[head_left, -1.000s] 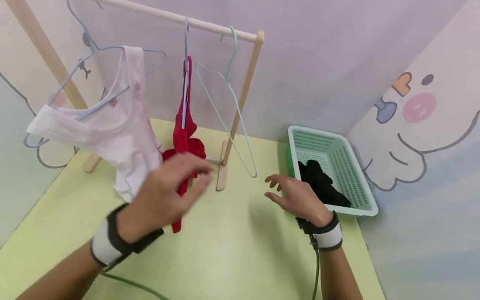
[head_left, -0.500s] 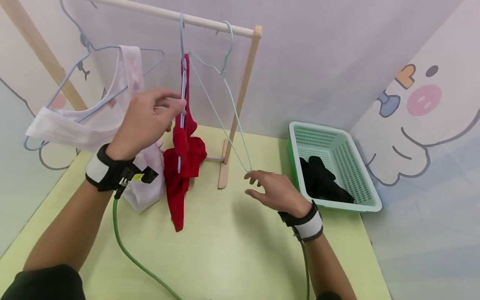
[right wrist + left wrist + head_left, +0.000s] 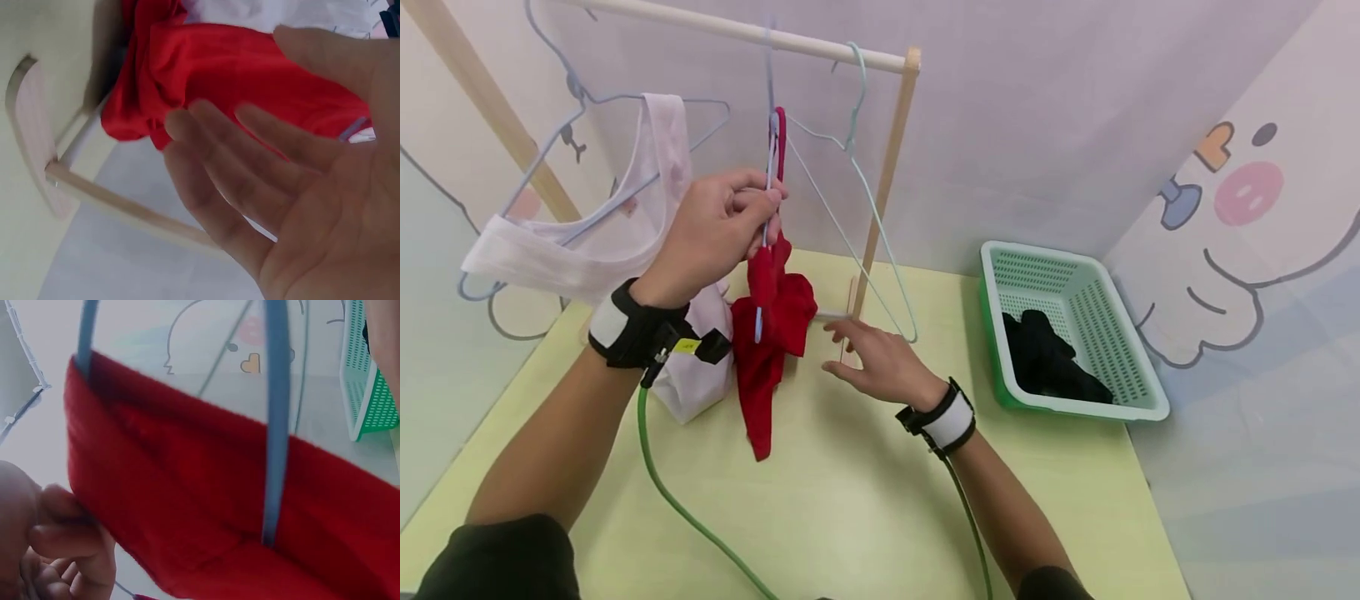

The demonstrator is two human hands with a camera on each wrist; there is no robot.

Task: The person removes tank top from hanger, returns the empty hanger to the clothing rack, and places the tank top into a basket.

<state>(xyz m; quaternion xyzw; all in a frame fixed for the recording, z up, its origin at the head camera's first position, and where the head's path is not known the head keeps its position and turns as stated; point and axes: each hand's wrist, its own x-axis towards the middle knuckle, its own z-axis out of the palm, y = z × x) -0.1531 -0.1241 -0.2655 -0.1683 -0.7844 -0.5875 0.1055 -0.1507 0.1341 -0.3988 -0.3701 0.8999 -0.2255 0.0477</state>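
A blue hanger (image 3: 769, 79) hangs from the rail, seen nearly edge-on, with a red garment (image 3: 786, 312) draped loosely on it. My left hand (image 3: 711, 225) pinches the hanger's side between thumb and fingers. In the left wrist view the hanger's bars (image 3: 277, 425) run down into the red cloth (image 3: 156, 469), and curled fingers (image 3: 75, 544) lie against its edge. My right hand (image 3: 883, 362) hovers just right of the garment with fingers spread and relaxed. Seen from the right wrist, its bare palm (image 3: 331, 219) faces the red cloth (image 3: 231, 75), holding nothing.
A white tank top (image 3: 587, 267) hangs at left on another blue hanger. To the right, a bare mint hanger (image 3: 880, 217) hangs beside the wooden rack post (image 3: 891, 158). The green basket (image 3: 1120, 342) holds black cloth (image 3: 1048, 358). Green cables (image 3: 688, 521) trail from the wrists.
My left hand has risen from low in front of the red garment to grip its hanger. My right hand has moved left from beside the basket, past the mint hanger, toward the red garment.
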